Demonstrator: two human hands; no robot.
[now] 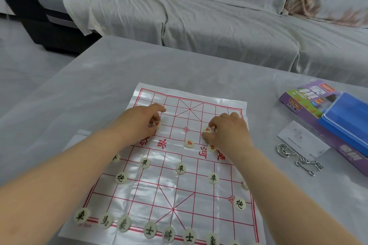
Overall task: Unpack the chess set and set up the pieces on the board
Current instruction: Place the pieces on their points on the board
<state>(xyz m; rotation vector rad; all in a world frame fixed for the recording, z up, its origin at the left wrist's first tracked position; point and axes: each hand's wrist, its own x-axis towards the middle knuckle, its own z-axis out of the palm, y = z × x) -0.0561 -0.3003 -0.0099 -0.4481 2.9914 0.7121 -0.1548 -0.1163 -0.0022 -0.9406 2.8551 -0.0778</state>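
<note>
A glossy white board sheet (pixel 179 191) with red grid lines lies flat on the table. Cream round pieces with black characters stand along its near rows, among them one (pixel 180 168) in the middle. My left hand (pixel 139 123) pinches a red-lettered piece (pixel 156 124) against the board on the far left side. My right hand (pixel 229 133) holds another red-lettered piece (pixel 207 129) between thumb and fingers on the far right side. Two more red-lettered pieces lie by the river line: one (pixel 189 143) free, one (pixel 212 147) partly under my right hand.
At the right edge of the grey table (pixel 99 77) lie a purple chess box (pixel 302 97), a blue plastic case (pixel 348 119), a white card (pixel 302 139) and metal wire puzzles (pixel 298 159). A small clear bag (pixel 79 135) sits left of the board. A covered sofa (pixel 219 26) stands behind.
</note>
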